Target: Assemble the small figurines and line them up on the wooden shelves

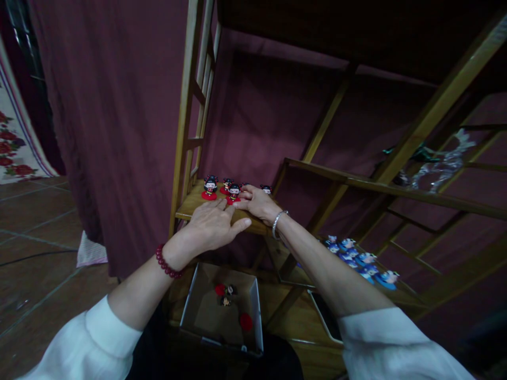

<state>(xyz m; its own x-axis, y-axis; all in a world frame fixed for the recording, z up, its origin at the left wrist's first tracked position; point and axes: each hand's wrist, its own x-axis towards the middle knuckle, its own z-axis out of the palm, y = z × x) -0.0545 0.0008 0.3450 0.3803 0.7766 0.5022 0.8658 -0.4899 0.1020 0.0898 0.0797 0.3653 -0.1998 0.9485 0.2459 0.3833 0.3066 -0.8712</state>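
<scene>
Small black-haired figurines on round red bases stand on a wooden shelf (189, 207). One figurine (210, 186) is at the left, another (227, 184) just behind, and one more (265, 188) shows partly past my right hand. My right hand (257, 205), with a silver bracelet, has its fingers closed at the side of the front figurine (234, 193). My left hand (209, 226), with a red bead bracelet, lies palm down at the shelf's front edge, fingers stretched and thumb apart. Its fingertips are close to the red bases and hold nothing.
Below, an open box (209, 322) holds a few more red-based figurines (225, 295). Several blue and white figurines (366, 261) stand on a lower shelf at right. A clear wrapped ornament (443, 163) sits higher up. A dark flat tray or device (327, 316) lies below my right forearm.
</scene>
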